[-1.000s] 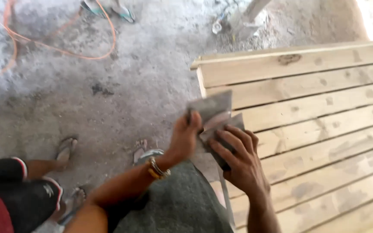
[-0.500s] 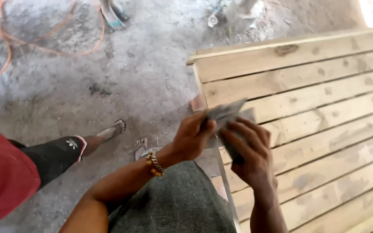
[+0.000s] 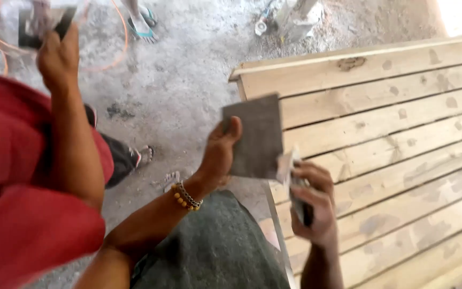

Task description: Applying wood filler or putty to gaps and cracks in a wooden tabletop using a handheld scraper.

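Your left hand [image 3: 221, 152] has lifted and spread the grey sandpaper sheet [image 3: 253, 136] flat and upright; half a second ago it was crumpled between both hands. Your right hand [image 3: 310, 200] has dropped lower, now gripping a separate folded piece [image 3: 298, 195]. A co-worker in a red shirt [image 3: 22, 203] has moved in close on the left, raised hand [image 3: 57, 53] holding a dark object [image 3: 41, 24].
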